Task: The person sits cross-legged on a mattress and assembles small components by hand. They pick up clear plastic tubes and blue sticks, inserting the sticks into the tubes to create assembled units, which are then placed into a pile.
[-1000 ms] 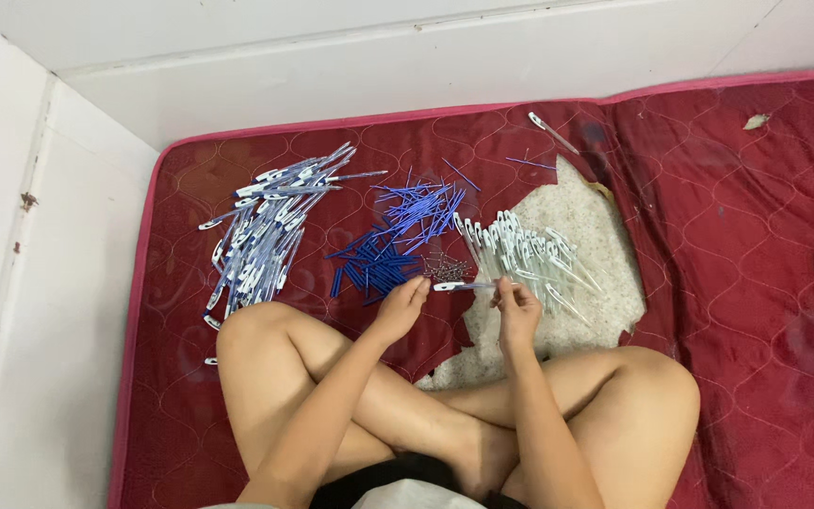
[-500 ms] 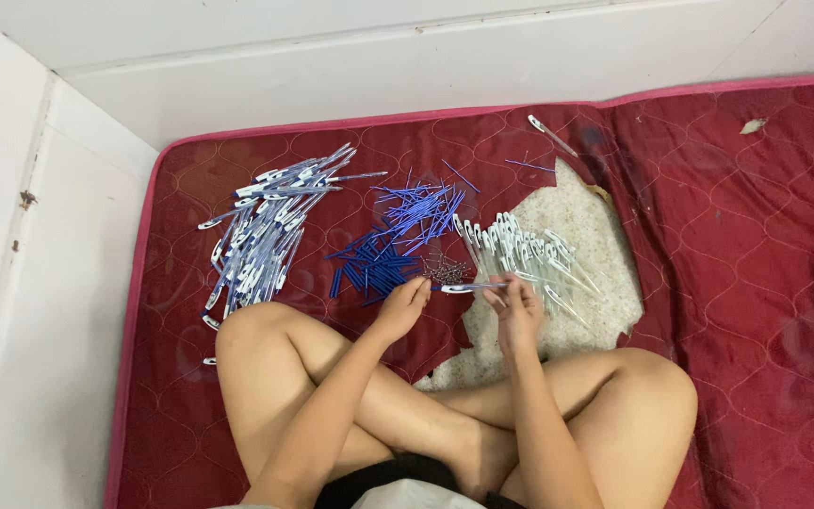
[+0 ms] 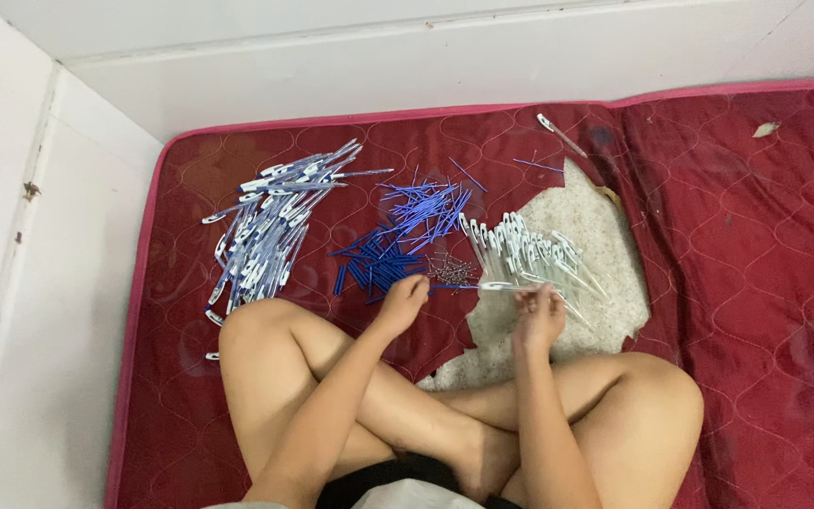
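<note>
I sit cross-legged on a red quilted mat [image 3: 727, 236]. My left hand [image 3: 403, 296] pinches the blue end of a thin blue pen refill [image 3: 452, 287] and points it into a clear pen barrel [image 3: 506, 286]. My right hand [image 3: 539, 316] grips that barrel at its other end. A heap of clear empty pen barrels [image 3: 520, 247] lies just beyond my right hand. Loose blue refills [image 3: 407, 221] and blue caps [image 3: 369, 269] lie beyond my left hand, with small metal springs [image 3: 449, 270] beside them.
A pile of finished white-and-blue pens [image 3: 270, 226] lies at the far left of the mat. A worn patch exposes pale padding [image 3: 605, 273]. One stray pen [image 3: 558, 134] lies near the white wall [image 3: 482, 66]. White floor [image 3: 40, 330] borders the mat's left edge.
My hands have stayed close together over the same spot; the refill and barrel have been brought into line between them. The piles have not moved.
</note>
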